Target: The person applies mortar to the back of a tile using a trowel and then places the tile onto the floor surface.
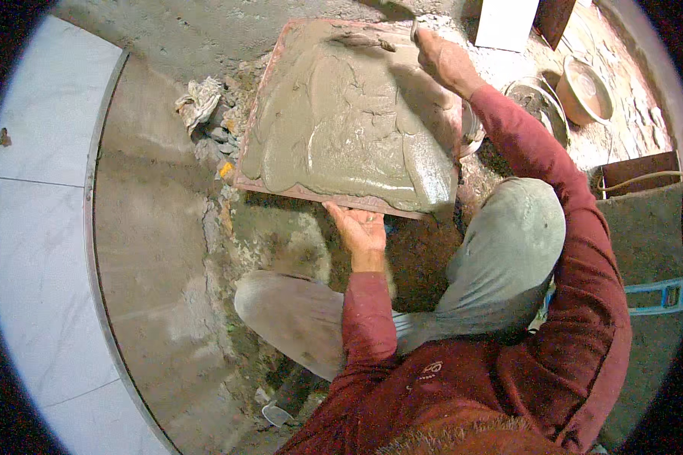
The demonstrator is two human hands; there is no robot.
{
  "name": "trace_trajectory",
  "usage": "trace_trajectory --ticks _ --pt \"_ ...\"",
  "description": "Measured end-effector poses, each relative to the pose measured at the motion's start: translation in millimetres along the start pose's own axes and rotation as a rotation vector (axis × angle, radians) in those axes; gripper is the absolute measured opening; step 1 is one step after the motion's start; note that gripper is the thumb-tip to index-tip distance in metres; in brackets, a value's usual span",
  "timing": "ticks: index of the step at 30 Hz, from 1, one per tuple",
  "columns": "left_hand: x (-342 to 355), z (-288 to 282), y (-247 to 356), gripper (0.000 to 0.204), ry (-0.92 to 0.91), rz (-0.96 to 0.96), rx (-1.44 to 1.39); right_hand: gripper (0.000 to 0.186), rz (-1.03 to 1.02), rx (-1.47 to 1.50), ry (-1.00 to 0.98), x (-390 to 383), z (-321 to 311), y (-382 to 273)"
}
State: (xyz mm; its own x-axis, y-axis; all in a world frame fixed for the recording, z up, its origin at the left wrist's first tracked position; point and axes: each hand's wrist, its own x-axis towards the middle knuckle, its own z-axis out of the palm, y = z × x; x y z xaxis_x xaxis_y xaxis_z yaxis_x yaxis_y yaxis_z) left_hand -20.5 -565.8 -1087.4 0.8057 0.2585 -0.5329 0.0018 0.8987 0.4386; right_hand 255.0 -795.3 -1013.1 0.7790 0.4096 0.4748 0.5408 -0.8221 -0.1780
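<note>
A square tile (252, 184) with a reddish edge is covered in wet grey mortar (357, 129), spread in uneven swirls. My left hand (360, 230) holds up its near edge from below, palm upward, with the fingers partly hidden under the tile. Above the tile's far right corner, my right hand (445, 62) is closed round the handle of a trowel, which my fingers mostly cover. The dark trowel blade (391, 9) points left at the upper edge of the view. A small ridged lump (364, 42) lies on the mortar near the far edge.
At the right stand a bucket of mortar (537, 106) and a tan basin (584, 91). A white panel (506, 23) leans at the back. Crumpled rag or paper (199, 102) and rubble lie left of the tile. Further left, white floor tiles (42, 265) end at a metal strip.
</note>
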Motion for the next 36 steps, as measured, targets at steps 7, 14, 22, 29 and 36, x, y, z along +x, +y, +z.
trace_trajectory --ticks 7,14,22,29,36 --pt "5 1 -15 0.079 -0.075 -0.033 -0.055 0.026 0.070 0.368 -0.270 26 -36 48" --pt "7 -1 -16 0.084 -0.016 -0.049 -0.050 0.032 0.516 0.425 -0.660 56 -57 53" --pt "-5 9 -4 0.082 -0.011 -0.011 -0.034 0.033 0.254 0.722 -0.934 15 -31 -14" --pt "-2 14 -5 0.080 0.052 0.001 -0.012 0.022 -0.284 -0.355 -0.218 62 -9 -21" --pt "2 7 -3 0.074 0.062 0.028 -0.056 0.030 0.208 0.569 -0.670 62 -30 -16"
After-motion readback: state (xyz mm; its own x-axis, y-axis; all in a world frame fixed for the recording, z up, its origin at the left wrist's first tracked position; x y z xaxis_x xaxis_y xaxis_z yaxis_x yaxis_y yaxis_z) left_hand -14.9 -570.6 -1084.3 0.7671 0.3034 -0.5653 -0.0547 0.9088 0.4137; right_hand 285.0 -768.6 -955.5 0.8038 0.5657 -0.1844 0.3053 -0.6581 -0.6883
